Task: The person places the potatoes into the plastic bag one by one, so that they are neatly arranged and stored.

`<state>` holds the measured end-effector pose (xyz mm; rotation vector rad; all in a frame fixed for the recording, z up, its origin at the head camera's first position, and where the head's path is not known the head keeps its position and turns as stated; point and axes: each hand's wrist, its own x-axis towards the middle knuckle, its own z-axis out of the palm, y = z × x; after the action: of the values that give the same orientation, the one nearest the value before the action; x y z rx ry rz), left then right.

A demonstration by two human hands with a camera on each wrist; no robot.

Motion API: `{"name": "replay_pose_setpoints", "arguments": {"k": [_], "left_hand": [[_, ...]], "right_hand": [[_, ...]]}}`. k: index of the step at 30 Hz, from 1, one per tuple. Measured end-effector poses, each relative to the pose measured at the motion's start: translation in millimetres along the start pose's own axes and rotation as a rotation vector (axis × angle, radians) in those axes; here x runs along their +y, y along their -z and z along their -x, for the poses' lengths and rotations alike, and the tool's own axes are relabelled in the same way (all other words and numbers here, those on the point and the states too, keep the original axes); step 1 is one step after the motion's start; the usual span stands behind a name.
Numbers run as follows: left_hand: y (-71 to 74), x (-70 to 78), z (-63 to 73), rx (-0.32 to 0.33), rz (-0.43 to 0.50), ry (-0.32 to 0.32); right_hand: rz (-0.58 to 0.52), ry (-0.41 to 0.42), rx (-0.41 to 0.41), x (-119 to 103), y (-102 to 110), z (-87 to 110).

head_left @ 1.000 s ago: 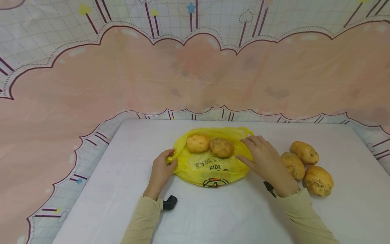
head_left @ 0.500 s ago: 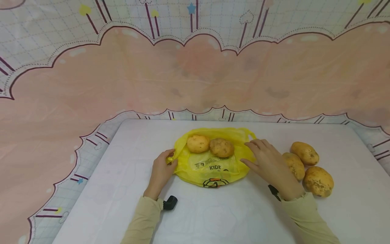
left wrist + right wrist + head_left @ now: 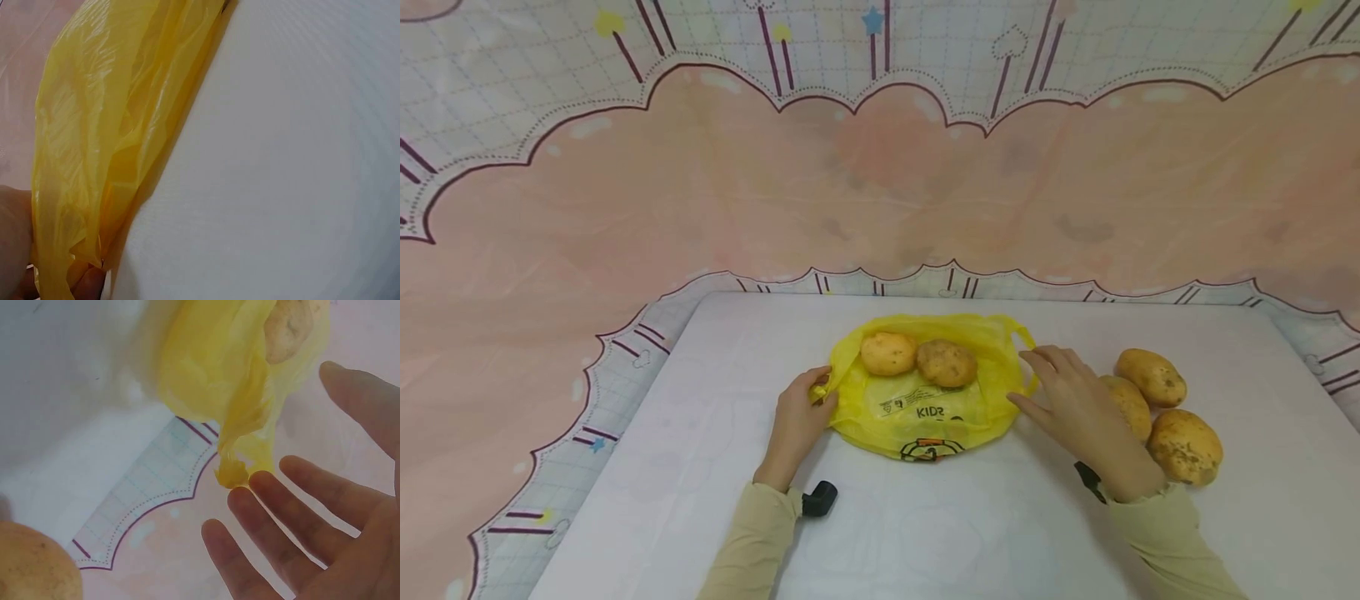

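Note:
A yellow plastic bag (image 3: pixel 857 425) with black print lies open in the middle of the white table. Two potatoes, a paler one (image 3: pixel 888 354) and a browner one (image 3: pixel 947 364), rest side by side inside it. My left hand (image 3: pixel 797 427) pinches the bag's left edge; the left wrist view has the bag's folds (image 3: pixel 87 106) running up from the fingers. At the bag's right handle is my right hand (image 3: pixel 1081 417). Its fingers are spread and nearly straight in the right wrist view, fingertips right by the twisted handle end (image 3: pixel 232 474).
Three loose potatoes lie in a group at the right, the upper one (image 3: pixel 1151 377), the front one (image 3: pixel 1185 447), and one (image 3: pixel 1129 407) partly behind my right hand. A patterned cloth (image 3: pixel 880 192) hangs behind the table (image 3: pixel 910 533).
My right hand has drawn away to the right from the bag's right side, and the bag's right handle has come out with it. The left hand and the potatoes stay put.

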<state>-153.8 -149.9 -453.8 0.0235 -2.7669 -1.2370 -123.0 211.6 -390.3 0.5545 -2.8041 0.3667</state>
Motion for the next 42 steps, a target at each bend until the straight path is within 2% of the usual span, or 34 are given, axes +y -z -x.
{"name": "replay_pose_setpoints", "arguments": {"k": [15,20,26,35,42], "left_hand": [[0.3,0.0,0.4,-0.009,0.008,0.002],[0.6,0.3,0.7,-0.012,0.005,0.008],[1.3,2.0,0.6,-0.015,0.006,0.022],[1.4,3.5,1.1,-0.007,-0.001,0.012],[1.8,3.4,0.5,-0.006,0.004,0.010]], "right_hand": [[0.022,-0.002,0.049,7.8,2.5,9.3],[0.027,-0.006,0.043,11.1,2.4,12.2],[0.093,-0.044,0.005,15.3,4.7,15.8],[0.087,-0.038,0.046,20.9,8.7,22.8],[0.092,-0.065,0.037,26.3,7.8,27.6]]}}
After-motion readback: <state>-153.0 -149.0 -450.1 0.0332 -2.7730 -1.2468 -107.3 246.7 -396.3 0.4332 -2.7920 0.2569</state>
